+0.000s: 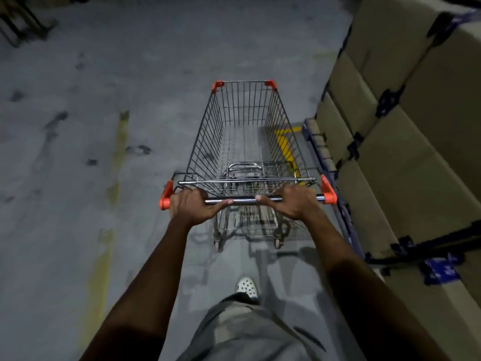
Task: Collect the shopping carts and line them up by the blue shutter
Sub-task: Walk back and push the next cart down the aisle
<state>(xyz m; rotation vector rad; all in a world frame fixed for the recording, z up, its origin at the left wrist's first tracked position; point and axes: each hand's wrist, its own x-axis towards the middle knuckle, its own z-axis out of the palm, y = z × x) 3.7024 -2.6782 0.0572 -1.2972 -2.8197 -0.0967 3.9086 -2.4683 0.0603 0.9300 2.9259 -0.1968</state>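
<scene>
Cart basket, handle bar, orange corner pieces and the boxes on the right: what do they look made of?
Cart basket: thin steel-looking wire, grey and slightly shiny, open grid.
Handle bar: metal tube, polished, bright glint along it.
Orange corner pieces: probably moulded plastic, matte, solid colour.
Boxes: likely cardboard, dull brown with flat faces.

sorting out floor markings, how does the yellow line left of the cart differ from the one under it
The left yellow line is faded and patchy; the right yellow line is bright. The left one lies on open floor; the right one shows through the cart basket, beside the blue pallet. Both are paint on concrete.
</scene>
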